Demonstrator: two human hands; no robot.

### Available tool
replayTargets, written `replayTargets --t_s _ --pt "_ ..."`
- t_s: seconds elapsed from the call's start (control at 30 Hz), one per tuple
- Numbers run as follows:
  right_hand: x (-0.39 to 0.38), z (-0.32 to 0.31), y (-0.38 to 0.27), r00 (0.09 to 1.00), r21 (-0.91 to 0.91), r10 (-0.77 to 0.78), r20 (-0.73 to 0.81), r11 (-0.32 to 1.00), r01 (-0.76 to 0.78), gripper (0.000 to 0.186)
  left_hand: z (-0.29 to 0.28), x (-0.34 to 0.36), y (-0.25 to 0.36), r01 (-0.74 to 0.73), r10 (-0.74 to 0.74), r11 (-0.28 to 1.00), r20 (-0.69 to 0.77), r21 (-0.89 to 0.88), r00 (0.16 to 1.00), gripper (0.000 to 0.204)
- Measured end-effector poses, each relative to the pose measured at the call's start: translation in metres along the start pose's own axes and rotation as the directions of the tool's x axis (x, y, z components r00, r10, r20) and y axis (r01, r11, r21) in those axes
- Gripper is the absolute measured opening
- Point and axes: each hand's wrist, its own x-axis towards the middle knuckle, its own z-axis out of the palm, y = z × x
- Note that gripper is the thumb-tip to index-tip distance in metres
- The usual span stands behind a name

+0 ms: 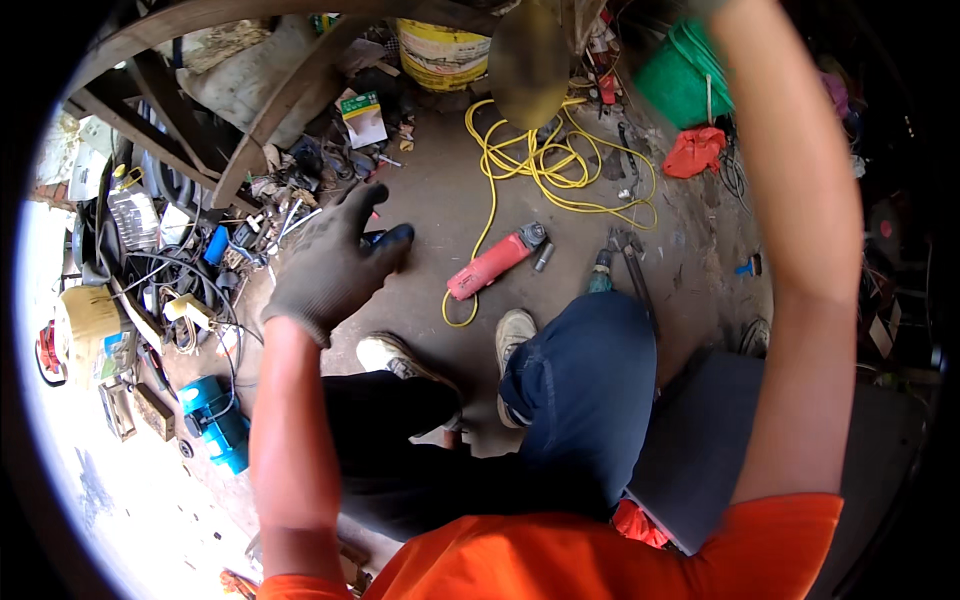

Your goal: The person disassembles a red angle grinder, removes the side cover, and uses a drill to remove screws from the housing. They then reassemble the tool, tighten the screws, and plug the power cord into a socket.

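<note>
Red grinder (490, 265), yellow cord (545, 177), green bucket (680, 82), orange shirt (540, 560), blue trousers (590, 375), grey glove (322, 258)

A hard grey-brown floor (430, 140), dusty and scuffed, spreads through the middle of the room. Strong white light washes out the left side, bleaching the floor at lower left, while the far right sinks into deep shadow. A brown frame with curved bars (259, 130) stands at upper left, and a heap of scrap (310, 168) lies by it. A yellow bucket (443, 58) and a green bucket (675, 80) sit at the far side. A dark flat panel (710, 430) occupies the lower right.
</note>
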Motion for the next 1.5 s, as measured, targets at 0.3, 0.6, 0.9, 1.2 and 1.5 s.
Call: replayTargets --t_s 0.3,0.6,0.9,1.2,1.5 --pt "-0.430 0.225 0.247 0.439 -0.314 0.790 0.429 0.586 -0.747 0.041 0.131 0.016 -0.066 -0.060 -0.212 0.901 0.555 0.431 0.804 0.072" --pt "-0.452 0.316 0.236 0.350 -0.364 0.787 0.508 0.564 -0.741 0.030 0.324 0.152 -0.054 -0.157 0.068 0.897 0.223 0.413 0.972 0.092" --pt "-0.494 0.335 0.245 0.394 -0.474 0.866 0.306 0.498 -0.726 0.021 0.362 0.178 -0.087 -0.068 0.022 0.957 0.162 0.284 0.987 0.082" --pt "-0.524 0.315 0.128 0.128 0.811 0.886 0.445 -0.339 -0.476 0.021 0.363 0.171 -0.090 -0.056 0.030 0.942 0.084 0.330 0.996 0.079" --pt "-0.490 0.321 0.115 -0.008 0.764 0.920 0.391 -0.329 -0.555 0.053 0.365 0.168 -0.089 -0.035 0.016 0.934 0.058 0.355 0.998 0.082"
